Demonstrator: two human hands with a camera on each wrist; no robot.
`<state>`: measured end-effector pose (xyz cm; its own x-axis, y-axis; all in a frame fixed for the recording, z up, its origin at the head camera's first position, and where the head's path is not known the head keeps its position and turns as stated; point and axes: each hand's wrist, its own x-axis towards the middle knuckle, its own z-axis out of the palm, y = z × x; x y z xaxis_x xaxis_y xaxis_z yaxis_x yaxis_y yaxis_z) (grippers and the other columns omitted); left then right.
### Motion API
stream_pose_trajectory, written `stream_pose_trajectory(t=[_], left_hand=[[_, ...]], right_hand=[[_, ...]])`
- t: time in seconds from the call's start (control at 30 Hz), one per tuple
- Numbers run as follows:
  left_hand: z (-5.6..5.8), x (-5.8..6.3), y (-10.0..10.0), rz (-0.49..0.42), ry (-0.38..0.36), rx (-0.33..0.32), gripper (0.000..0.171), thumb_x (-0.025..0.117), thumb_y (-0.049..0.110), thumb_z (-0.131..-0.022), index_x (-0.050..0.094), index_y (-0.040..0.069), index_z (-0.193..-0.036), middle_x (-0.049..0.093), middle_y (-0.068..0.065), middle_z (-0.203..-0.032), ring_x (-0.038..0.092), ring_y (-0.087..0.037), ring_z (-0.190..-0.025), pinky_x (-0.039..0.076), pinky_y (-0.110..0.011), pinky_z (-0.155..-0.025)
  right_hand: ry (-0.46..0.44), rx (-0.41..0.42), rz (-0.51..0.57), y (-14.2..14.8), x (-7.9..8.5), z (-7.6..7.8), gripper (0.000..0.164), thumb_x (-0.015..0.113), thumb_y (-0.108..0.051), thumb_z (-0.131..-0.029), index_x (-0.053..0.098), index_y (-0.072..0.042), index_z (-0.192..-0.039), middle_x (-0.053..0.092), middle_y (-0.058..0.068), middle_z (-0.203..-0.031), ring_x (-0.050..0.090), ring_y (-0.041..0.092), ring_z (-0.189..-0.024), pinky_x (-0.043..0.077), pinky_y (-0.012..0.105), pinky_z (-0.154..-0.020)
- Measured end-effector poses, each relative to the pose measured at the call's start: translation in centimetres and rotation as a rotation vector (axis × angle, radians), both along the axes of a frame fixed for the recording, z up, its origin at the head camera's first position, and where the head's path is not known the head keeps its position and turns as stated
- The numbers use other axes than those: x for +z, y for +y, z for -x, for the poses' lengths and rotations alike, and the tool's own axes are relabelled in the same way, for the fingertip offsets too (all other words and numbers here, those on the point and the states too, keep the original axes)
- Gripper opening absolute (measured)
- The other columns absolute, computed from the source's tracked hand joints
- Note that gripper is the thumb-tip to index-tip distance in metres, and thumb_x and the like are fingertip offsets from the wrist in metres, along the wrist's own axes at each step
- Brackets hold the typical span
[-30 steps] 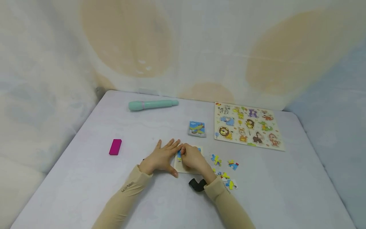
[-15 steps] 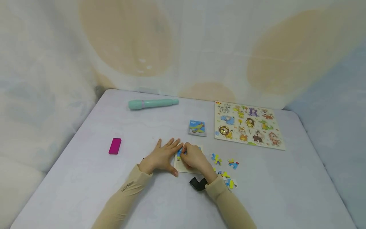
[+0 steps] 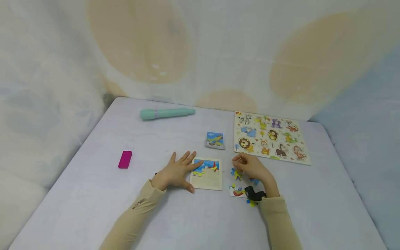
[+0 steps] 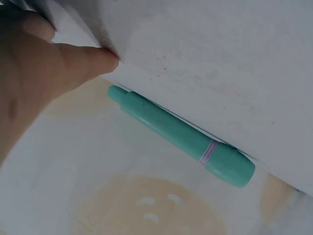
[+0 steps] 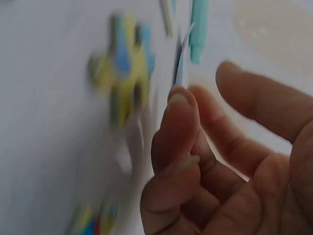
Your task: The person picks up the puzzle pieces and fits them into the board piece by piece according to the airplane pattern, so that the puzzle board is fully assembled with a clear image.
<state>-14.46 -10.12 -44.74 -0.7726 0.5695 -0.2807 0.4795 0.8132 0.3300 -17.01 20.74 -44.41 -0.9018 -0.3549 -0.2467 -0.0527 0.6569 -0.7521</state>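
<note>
My left hand lies flat with spread fingers, its fingers touching the left edge of a small wooden jigsaw board. Joined blue, yellow and red pieces fill the upper part of that board; bare wood shows below. To the right of it my right hand hovers over a yellow and blue jigsaw piece. In the right wrist view this hand has loosely bent fingers, the thumb apart, and nothing held; the jigsaw piece lies beyond the fingertips. More loose pieces lie near the right wrist, partly hidden.
Behind the jigsaw board is a small airplane picture. An animal puzzle board lies at the back right. A mint-green tube-shaped thing rests near the back edge, and a magenta block lies at the left.
My right hand has left the jigsaw board and moved right to the loose pieces, uncovering the joined pieces on the board. The left hand has stayed in place.
</note>
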Motion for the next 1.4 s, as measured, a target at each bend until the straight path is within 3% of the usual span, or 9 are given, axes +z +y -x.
stream_pose_trajectory(t=[0.2,0.3,0.47,0.6,0.8,0.93,1.17,1.23,1.4], left_hand=[[-0.1,0.1,-0.4,0.032,0.015,-0.013,0.109,0.076,0.062,-0.068,0.020,0.029,-0.155,0.001,-0.007,-0.165,-0.001,-0.030,-0.153,-0.003,-0.070,-0.113],[0.0,0.2,-0.6,0.015,0.014,-0.012,0.109,0.077,0.060,-0.068,0.021,0.028,-0.155,0.002,-0.007,-0.165,0.000,-0.030,-0.153,-0.003,-0.070,-0.113],[0.0,0.1,-0.8,-0.022,0.005,0.002,0.109,0.080,0.058,-0.066,0.024,0.027,-0.155,0.005,-0.007,-0.165,0.002,-0.031,-0.152,-0.003,-0.071,-0.113],[-0.1,0.0,-0.8,-0.043,-0.005,0.011,0.110,0.081,0.057,-0.065,0.026,0.026,-0.154,0.006,-0.006,-0.165,0.002,-0.031,-0.153,-0.004,-0.071,-0.113],[0.0,-0.1,-0.8,-0.049,-0.009,0.012,0.110,0.082,0.056,-0.064,0.027,0.026,-0.154,0.007,-0.006,-0.165,0.002,-0.031,-0.152,-0.004,-0.071,-0.112],[0.1,-0.2,-0.9,-0.034,-0.006,0.017,0.110,0.081,0.057,-0.064,0.026,0.027,-0.154,0.006,-0.005,-0.165,0.002,-0.030,-0.153,-0.004,-0.071,-0.113],[0.1,-0.5,-1.0,-0.029,-0.012,0.022,0.109,0.080,0.059,-0.065,0.026,0.028,-0.154,0.006,-0.005,-0.165,0.002,-0.030,-0.153,-0.003,-0.071,-0.113],[0.1,-0.6,-1.0,-0.037,-0.010,0.019,0.109,0.080,0.060,-0.065,0.026,0.028,-0.154,0.006,-0.005,-0.165,0.002,-0.030,-0.153,-0.003,-0.071,-0.113],[0.2,-0.6,-1.0,-0.055,-0.011,0.011,0.109,0.079,0.060,-0.065,0.026,0.028,-0.154,0.006,-0.005,-0.165,0.001,-0.031,-0.152,-0.003,-0.071,-0.112]], right_hand=[[0.044,0.130,-0.055,1.0,0.0,-0.9,0.032,0.078,-0.011,-0.079,0.065,-0.005,-0.107,0.054,0.007,-0.089,0.045,0.017,-0.078,0.040,0.025,-0.067],[0.072,0.138,-0.091,0.6,0.1,-0.9,0.032,0.080,-0.009,-0.076,0.063,-0.004,-0.103,0.054,0.008,-0.089,0.045,0.018,-0.079,0.040,0.027,-0.069],[0.060,0.072,-0.134,0.4,0.4,-0.9,0.029,0.081,-0.011,-0.074,0.059,-0.003,-0.093,0.055,0.007,-0.083,0.047,0.017,-0.072,0.041,0.028,-0.063],[0.052,-0.001,-0.093,0.7,0.2,-0.8,0.021,0.076,-0.013,-0.081,0.058,-0.005,-0.087,0.056,0.005,-0.075,0.049,0.016,-0.063,0.041,0.027,-0.055],[0.048,-0.079,0.020,0.7,-0.5,-0.3,0.022,0.068,-0.014,-0.090,0.062,-0.005,-0.108,0.066,0.009,-0.087,0.061,0.015,-0.069,0.052,0.029,-0.062],[0.038,-0.024,0.083,-1.0,-0.4,0.1,0.021,0.066,-0.013,-0.091,0.066,-0.004,-0.110,0.066,0.010,-0.088,0.064,0.014,-0.070,0.053,0.027,-0.065],[-0.066,0.171,0.168,-6.1,0.3,0.3,0.021,0.067,-0.010,-0.090,0.066,-0.002,-0.109,0.066,0.009,-0.082,0.063,0.013,-0.067,0.055,0.027,-0.062],[-0.077,0.189,0.161,-7.3,0.4,0.3,0.021,0.068,-0.009,-0.088,0.065,-0.002,-0.108,0.067,0.008,-0.079,0.064,0.013,-0.064,0.055,0.027,-0.061],[-0.039,0.145,0.069,-9.2,0.3,0.2,0.021,0.072,-0.008,-0.085,0.065,-0.002,-0.104,0.062,0.001,-0.067,0.059,0.010,-0.055,0.049,0.023,-0.055]])
